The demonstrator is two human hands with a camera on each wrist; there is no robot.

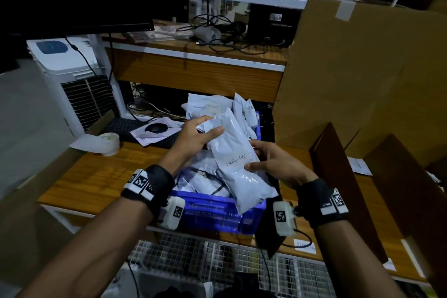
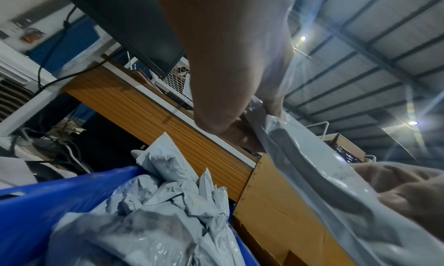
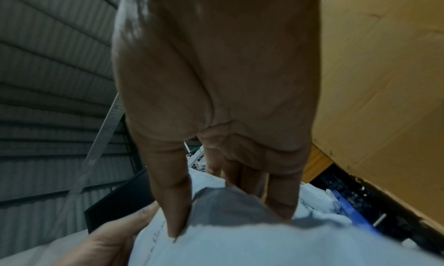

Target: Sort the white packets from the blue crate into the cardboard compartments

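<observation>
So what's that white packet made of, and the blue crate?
The white packet looks like thin, glossy plastic film: it crinkles and shines where both hands, left hand and right hand, grip it. The blue crate looks like hard moulded plastic, with ribbed, slightly shiny walls.

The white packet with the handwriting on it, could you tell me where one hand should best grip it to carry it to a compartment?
Probably at its middle, from the right, where the right hand already pinches the white packet. It is long, soft and tilted over the blue crate, so an end grip like the left hand has would likely let it droop.
</observation>
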